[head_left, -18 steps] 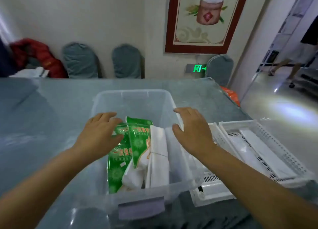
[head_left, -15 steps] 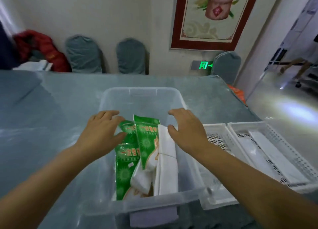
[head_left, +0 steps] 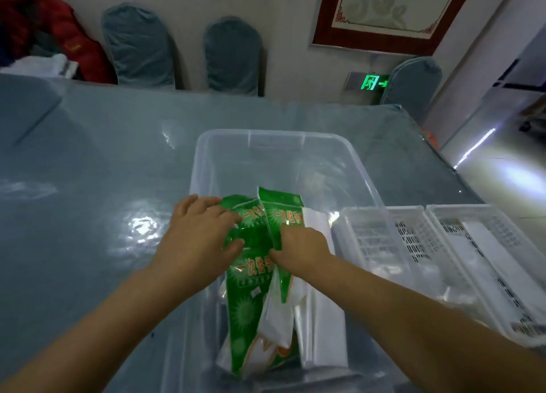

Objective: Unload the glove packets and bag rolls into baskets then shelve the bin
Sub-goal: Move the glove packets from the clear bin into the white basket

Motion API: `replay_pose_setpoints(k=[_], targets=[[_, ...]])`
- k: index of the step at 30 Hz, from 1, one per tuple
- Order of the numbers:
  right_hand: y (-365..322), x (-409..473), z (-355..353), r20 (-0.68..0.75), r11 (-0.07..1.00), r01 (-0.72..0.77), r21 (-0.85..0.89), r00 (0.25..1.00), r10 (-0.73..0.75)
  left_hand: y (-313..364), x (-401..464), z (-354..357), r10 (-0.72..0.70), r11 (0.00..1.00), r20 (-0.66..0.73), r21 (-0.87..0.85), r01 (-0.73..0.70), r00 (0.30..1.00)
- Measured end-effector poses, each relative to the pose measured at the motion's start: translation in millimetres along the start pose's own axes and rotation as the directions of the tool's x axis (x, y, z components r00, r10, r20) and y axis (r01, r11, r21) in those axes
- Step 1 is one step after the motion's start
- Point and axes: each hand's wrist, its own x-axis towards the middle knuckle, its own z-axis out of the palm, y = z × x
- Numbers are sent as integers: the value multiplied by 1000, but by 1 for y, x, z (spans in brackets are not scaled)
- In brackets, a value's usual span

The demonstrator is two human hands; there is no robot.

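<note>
Both hands now down inside the clear plastic bin (head_left: 366,183) at frame centre, no longer hovering spread above its rim as half a second ago. Left hand (head_left: 195,239) laid over the left green glove packet (head_left: 245,292), fingers bent across its top and thumb pressed into its face, apparently gripping. Right hand (head_left: 298,245) just beside it, fingers tucked between the second green glove packet (head_left: 283,212) and the white bag rolls (head_left: 322,313), seemingly pinching that packet's edge, though fingertips hidden. Hands close together, nearly touching across the packets.

Packets upright and leaning in the near half of the bin, white rolls standing against their right side; far half of the bin bare. Two white slotted baskets (head_left: 384,215) side by side at right of frame, just beside the bin; contents hard to make out beyond pale flat shapes in the farther right one, possibly a liner or rolls. Bin on a blue-grey table under shiny plastic sheeting (head_left: 103,171); covered chairs (head_left: 139,47) along the wall at upper left.

Judged as the very start: nothing visibly lifted out yet, all visible packets and rolls in the bin. Left to do: packets into a basket, rolls into a basket, then shelving the emptied bin
</note>
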Motion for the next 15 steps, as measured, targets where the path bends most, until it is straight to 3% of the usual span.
replay_pose_setpoints(k=[4,6,8,9,10,12,14,15], targets=[[8,-3,-24,-11,990,-33,135,999,35,1,3,-1,24,998,61,61,-27,998],[7,-9,-42,-107,970,-24,240,993,51,3,6,-3,44,996,88,74,-50,995],[2,-18,-60,-254,941,28,337,965,62,13,11,-7,35,999,76,-42,-32,996],[-2,-23,-67,-326,927,72,368,944,56,21,14,-10,-13,979,63,-204,25,998],[-6,-30,-74,-389,911,128,393,920,38,30,16,-15,-82,903,82,-415,108,993],[-16,-42,-85,-494,852,283,440,869,-33,47,21,-24,-179,599,158,-765,235,971],[-23,-48,-92,-559,771,423,476,822,-106,56,26,-28,-257,338,161,-909,245,953],[-25,-49,-95,-573,740,468,483,808,-137,56,29,-29,-301,263,142,-938,225,943]])
